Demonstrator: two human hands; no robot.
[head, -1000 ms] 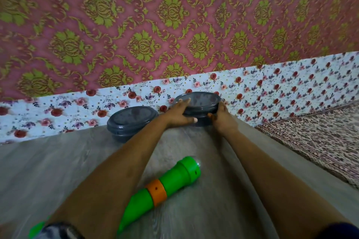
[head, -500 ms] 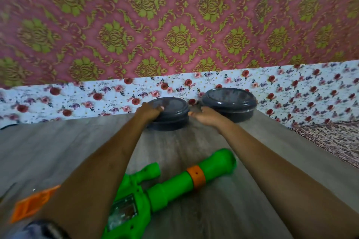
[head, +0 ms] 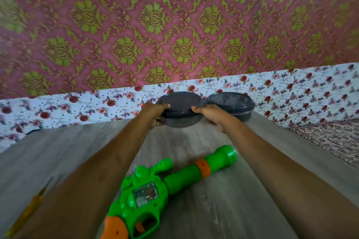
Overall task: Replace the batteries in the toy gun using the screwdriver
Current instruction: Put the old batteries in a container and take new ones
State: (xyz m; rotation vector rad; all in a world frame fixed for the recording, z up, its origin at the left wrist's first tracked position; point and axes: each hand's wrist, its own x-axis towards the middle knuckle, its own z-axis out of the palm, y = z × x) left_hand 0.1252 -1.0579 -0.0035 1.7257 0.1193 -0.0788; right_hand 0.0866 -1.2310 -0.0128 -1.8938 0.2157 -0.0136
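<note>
Toy gun (head: 174, 179) lies well apart from both hands (head: 153, 111) (head: 210, 115) gripping a container (head: 180, 112).

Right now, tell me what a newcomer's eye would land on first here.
The bright green toy gun with orange trim lies on the grey floor in the near centre. Beyond it, by the flowered wall base, the left hand and right hand grip a dark lidded container from either side, with a second container just to its right. Above, red wallpaper with green-gold medallions fills the upper half.

Arms outstretched; left hand (head: 153, 112), right hand (head: 211, 116) grip container (head: 180, 117) sides.
</note>
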